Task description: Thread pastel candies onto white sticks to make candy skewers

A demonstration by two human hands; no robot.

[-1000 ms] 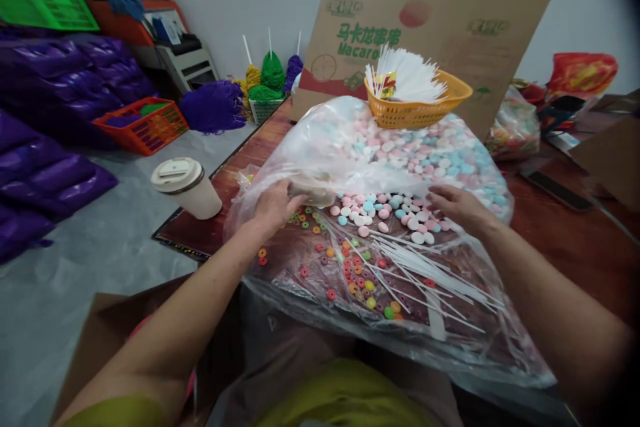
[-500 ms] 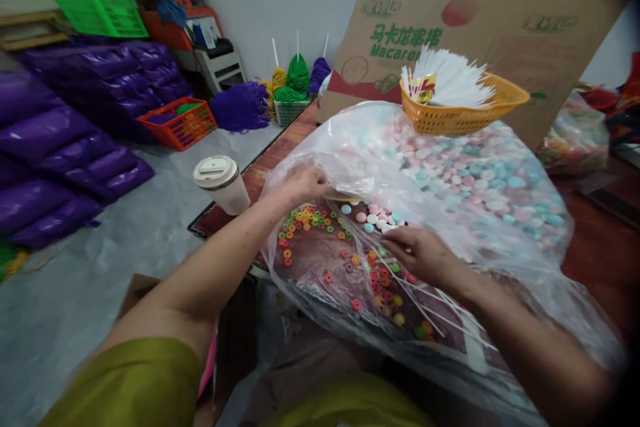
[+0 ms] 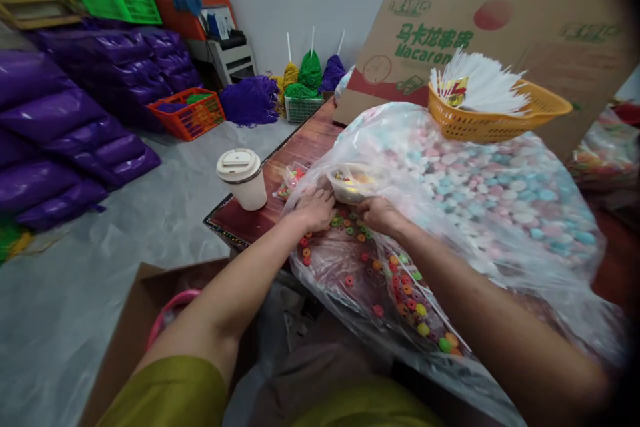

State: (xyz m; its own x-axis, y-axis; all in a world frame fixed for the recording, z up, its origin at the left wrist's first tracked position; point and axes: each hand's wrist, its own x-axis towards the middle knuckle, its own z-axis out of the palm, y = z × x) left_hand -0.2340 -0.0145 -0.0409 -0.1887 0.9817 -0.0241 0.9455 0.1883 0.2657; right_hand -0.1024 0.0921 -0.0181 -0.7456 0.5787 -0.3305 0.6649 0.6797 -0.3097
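My left hand [image 3: 316, 209] is low over the clear plastic sheet, fingers curled down beside a small tub [image 3: 345, 192]; what they grip, if anything, is hidden. On the tub's other side, my right hand [image 3: 383, 215] has its fingers closed near the ring candies [image 3: 350, 225], and I cannot make out anything in them. More colourful ring candies [image 3: 407, 287] lie across the clear plastic, with thin white sticks [image 3: 440, 313] beside them. A large clear bag of pink, white and blue round candies [image 3: 505, 193] spreads to the right.
A lidded cup [image 3: 245, 180] stands at the table's left edge, near a small candy bag [image 3: 293, 180]. Behind the big bag are a yellow basket of white sticks [image 3: 493, 117] and a tall cardboard box [image 3: 400, 73]. An open carton [image 3: 130, 320] sits below left.
Both hands have come closer together. My right hand has left the white sticks and moved left. The tub now shows between them, and the round candies previously there are out of sight.
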